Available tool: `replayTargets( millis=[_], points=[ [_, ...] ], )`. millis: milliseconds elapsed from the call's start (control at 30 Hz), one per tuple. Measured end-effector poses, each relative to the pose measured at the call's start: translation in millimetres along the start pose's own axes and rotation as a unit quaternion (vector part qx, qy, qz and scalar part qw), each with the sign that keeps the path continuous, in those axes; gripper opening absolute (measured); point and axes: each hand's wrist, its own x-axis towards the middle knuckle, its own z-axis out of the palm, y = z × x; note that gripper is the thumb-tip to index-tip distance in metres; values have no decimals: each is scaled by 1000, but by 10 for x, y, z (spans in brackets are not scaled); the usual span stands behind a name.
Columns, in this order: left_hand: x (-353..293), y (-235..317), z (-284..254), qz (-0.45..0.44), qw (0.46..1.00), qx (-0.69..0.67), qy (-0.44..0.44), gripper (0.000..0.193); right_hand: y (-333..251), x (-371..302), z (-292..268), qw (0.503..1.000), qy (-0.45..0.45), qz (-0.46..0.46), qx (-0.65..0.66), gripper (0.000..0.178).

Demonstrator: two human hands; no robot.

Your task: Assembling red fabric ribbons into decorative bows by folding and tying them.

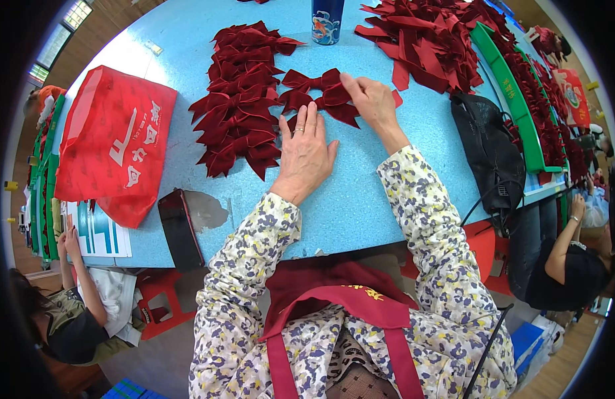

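A dark red velvet bow lies on the blue table in front of me. Its right side is touched by my right hand, whose thumb and curled fingers close on the loop's edge. My left hand rests flat, palm down, with straight fingers; the fingertips reach the bow's lower left side and cover part of it. Just left of that bow, several finished-looking bows overlap in a column. A large heap of dark red ribbon pieces lies at the far right.
Left stands a red bag, with a dark phone by the near edge. A blue cup is at the back. Right are a black pouch and a green tray of bows. Other people sit at both sides.
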Motion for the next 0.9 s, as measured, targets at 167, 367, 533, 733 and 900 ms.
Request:
replayTargets(
  millis=[167,367,533,733,900],
  points=[
    [54,21,-22,-2,1000,-7,-2,57,-52,30,91,993,29,-40,-108,40],
    [38,54,-112,-8,999,-18,25,51,-45,2,53,995,8,-24,-100,37],
    [46,73,-302,99,982,-84,137,31,-42,7,-92,980,175,-89,18,19],
    [-53,88,-410,231,935,-266,41,12,-361,-130,-191,953,136,-270,11,11],
    [-112,57,-491,81,961,-252,82,23,-434,-236,-96,918,49,-391,-38,16]
  ],
)
